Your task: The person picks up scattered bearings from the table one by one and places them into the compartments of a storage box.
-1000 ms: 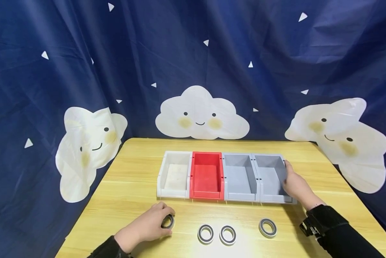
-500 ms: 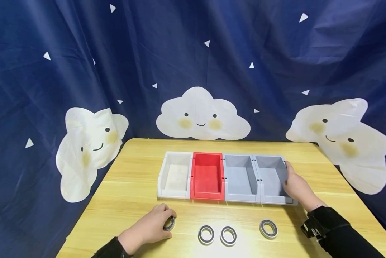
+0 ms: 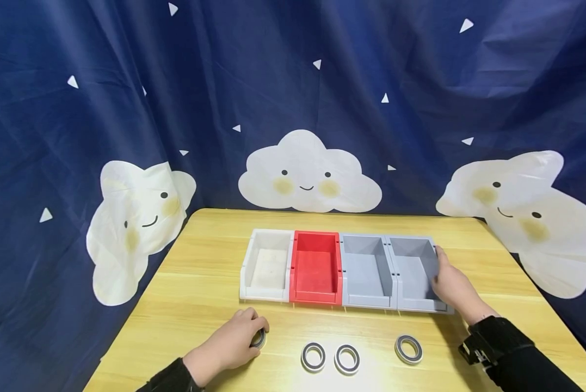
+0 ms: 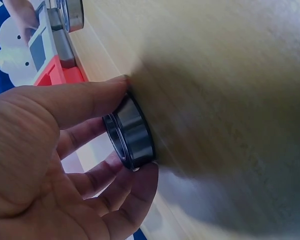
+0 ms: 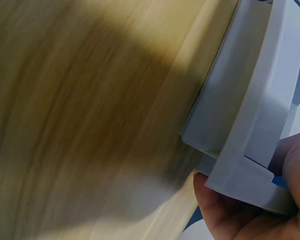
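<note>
My left hand point(image 3: 231, 338) is at the left of the table, pinching a ring-shaped ball bearing point(image 4: 135, 132) between thumb and fingertips. In the left wrist view the bearing stands on edge against the fingers, close over the wood; from the head, fingers cover part of it. My right hand point(image 3: 456, 291) grips the outer side wall of the rightmost grey bin point(image 3: 414, 275), thumb on one side and fingers on the other. The right wrist view shows that bin's grey wall point(image 5: 240, 115) up close. Three more bearings lie flat in front of the bins: one point(image 3: 313, 357), another point(image 3: 347, 359), and a third point(image 3: 408, 349) further right.
Left of the gripped bin stand a second grey bin point(image 3: 366, 272), a red bin point(image 3: 316, 269) and a white bin point(image 3: 267, 269), joined side by side. All rest on a wooden table point(image 3: 199, 261). Behind it hangs a dark blue curtain point(image 3: 293, 43) with clouds.
In the head view the left fingers now hide slightly more of the bearing. My right hand keeps its grip on the grey bin, and the loose bearings stay where they were.
</note>
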`<move>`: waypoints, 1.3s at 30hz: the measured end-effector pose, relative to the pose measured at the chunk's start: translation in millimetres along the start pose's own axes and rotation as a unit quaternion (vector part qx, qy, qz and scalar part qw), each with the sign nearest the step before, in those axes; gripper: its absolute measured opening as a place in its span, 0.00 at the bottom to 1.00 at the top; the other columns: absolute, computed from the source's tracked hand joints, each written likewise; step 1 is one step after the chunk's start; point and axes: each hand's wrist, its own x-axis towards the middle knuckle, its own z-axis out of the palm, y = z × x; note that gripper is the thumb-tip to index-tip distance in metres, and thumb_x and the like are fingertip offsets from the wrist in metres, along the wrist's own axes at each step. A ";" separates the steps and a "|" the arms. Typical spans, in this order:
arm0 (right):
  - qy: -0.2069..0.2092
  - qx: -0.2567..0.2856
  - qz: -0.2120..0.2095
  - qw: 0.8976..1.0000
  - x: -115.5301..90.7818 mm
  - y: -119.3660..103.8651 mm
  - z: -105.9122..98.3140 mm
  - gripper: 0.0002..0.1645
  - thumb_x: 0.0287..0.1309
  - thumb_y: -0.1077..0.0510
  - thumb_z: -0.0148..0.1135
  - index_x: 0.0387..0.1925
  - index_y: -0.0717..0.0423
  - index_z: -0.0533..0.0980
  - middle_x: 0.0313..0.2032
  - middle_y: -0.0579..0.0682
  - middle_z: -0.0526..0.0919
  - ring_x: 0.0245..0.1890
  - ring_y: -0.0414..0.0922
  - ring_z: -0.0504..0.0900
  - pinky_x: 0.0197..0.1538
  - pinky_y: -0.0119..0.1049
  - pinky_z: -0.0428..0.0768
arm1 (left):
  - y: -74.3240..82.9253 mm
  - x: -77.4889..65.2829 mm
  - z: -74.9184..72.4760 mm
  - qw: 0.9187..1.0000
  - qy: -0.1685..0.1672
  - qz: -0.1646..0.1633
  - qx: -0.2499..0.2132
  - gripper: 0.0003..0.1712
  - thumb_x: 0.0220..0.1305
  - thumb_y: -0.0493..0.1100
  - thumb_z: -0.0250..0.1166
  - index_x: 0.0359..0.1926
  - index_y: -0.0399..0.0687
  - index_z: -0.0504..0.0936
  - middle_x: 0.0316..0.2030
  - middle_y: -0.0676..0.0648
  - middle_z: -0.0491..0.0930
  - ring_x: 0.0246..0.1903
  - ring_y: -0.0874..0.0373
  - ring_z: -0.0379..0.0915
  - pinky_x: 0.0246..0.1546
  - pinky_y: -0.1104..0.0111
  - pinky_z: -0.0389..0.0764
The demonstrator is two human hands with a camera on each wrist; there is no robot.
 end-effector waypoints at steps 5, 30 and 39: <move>0.002 -0.001 -0.004 1.000 0.8 -0.7 -0.8 0.49 0.55 0.70 0.53 0.70 0.82 0.39 0.27 0.71 0.78 0.24 0.54 0.78 0.27 0.52 0.76 | 2.9 0.5 -1.6 1.000 0.002 -0.001 0.001 0.19 0.51 0.40 0.77 0.44 0.54 0.82 0.36 0.56 0.67 0.37 0.59 0.63 0.35 0.67 0.74; 0.020 -0.007 -0.014 1.000 -1.5 -0.4 2.2 0.49 0.53 0.70 0.54 0.70 0.83 0.40 0.28 0.73 0.78 0.24 0.56 0.78 0.27 0.53 0.77 | 2.2 1.9 -0.7 1.000 -0.011 0.001 -0.005 0.19 0.51 0.40 0.77 0.45 0.54 0.82 0.36 0.56 0.67 0.37 0.60 0.62 0.35 0.69 0.73; 0.025 -0.009 -0.015 1.000 0.7 2.7 4.4 0.50 0.52 0.70 0.54 0.70 0.82 0.40 0.27 0.72 0.78 0.24 0.56 0.78 0.28 0.54 0.76 | -1.1 2.4 -1.8 1.000 -0.011 0.017 -0.003 0.18 0.52 0.41 0.76 0.45 0.53 0.82 0.36 0.56 0.67 0.37 0.62 0.63 0.35 0.69 0.73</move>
